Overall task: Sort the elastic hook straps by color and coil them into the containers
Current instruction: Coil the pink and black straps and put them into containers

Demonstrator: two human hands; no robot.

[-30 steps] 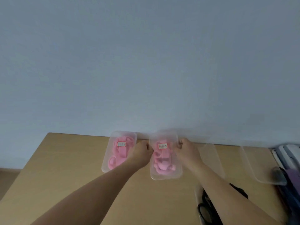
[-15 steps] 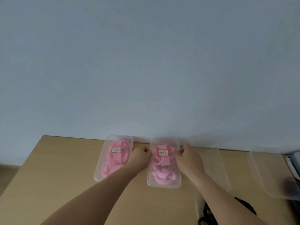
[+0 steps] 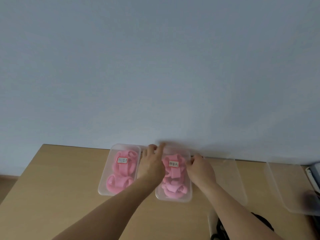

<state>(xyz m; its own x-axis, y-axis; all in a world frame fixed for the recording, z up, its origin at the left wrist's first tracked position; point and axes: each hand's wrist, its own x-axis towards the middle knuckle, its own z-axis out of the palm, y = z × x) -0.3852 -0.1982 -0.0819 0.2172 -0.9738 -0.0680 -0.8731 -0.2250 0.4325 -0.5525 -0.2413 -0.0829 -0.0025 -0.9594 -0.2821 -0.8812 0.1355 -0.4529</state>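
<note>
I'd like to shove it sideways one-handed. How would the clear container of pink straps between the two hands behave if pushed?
Probably slides easily: the container sits flat on the smooth table. Likely light, since only coiled pink straps fill it. Its thin clear walls may flex where the right hand grips the rim.

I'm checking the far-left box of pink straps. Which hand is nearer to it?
Left. The left hand lies right beside the far-left box, between it and the second box. The right hand holds the second box's right rim, farther off.
</note>
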